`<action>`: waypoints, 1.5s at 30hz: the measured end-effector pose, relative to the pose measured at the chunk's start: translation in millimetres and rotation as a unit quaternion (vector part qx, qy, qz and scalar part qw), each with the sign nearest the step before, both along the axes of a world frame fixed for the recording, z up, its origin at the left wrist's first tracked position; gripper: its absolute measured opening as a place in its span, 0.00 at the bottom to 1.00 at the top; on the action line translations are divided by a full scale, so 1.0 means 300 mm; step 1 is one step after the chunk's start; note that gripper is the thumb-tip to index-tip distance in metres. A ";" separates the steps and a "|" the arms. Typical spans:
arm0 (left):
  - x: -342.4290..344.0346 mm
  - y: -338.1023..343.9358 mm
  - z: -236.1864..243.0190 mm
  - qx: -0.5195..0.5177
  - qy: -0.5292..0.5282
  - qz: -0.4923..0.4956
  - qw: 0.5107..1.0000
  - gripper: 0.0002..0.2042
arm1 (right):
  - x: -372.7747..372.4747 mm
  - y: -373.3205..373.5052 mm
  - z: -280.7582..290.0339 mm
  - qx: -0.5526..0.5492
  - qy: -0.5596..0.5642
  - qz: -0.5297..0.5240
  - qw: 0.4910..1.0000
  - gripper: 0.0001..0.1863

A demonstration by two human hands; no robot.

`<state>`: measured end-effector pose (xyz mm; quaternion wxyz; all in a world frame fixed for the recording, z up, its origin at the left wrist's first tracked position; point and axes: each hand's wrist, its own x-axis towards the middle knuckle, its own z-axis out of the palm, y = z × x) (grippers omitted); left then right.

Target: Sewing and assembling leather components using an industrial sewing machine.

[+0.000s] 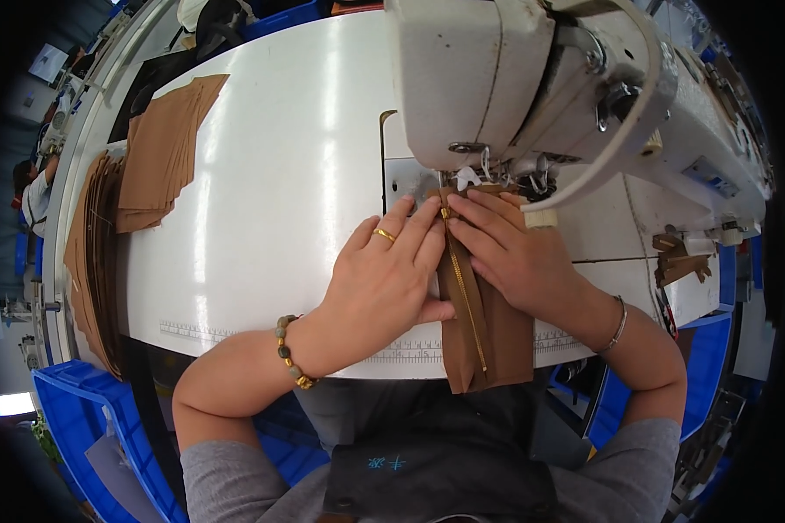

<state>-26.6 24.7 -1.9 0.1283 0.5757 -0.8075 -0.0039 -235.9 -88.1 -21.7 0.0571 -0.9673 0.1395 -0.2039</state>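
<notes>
A brown fabric piece (508,349) lies lengthwise under the needle area of a white sewing machine (471,78), its near end hanging over the table's front edge. Along it runs a zipper (467,301) with gold teeth, its upper end between my two hands. My left hand (379,275) rests on the left side of the cloth, fingers stretched toward the presser foot and thumb out over the edge. On the right side, my right hand (519,253) lies flat with its fingertips close to the needle. The needle tip itself is hard to make out.
Stacked brown fabric pieces (166,157) lie at the table's far left, beside a thicker pile (96,253). Small brown scraps (680,261) sit at the right. A ruler strip (384,356) follows the front edge. Blue bins (87,383) stand below on both sides.
</notes>
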 end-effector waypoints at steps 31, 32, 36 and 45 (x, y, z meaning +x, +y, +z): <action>0.016 -0.065 0.004 -0.022 0.001 -0.030 0.999 0.43 | -0.007 0.000 -0.004 -0.049 -0.008 -0.034 0.998 0.21; 0.018 -0.068 0.003 -0.023 -0.003 -0.031 0.999 0.43 | -0.006 -0.002 -0.003 -0.041 -0.010 -0.038 0.998 0.20; 0.022 -0.072 0.000 -0.031 -0.008 -0.027 0.999 0.43 | -0.004 -0.011 0.000 -0.058 -0.017 -0.034 0.998 0.20; 0.015 -0.069 0.010 -0.040 0.009 -0.023 0.999 0.41 | 0.010 -0.012 0.005 -0.073 -0.037 -0.030 0.996 0.19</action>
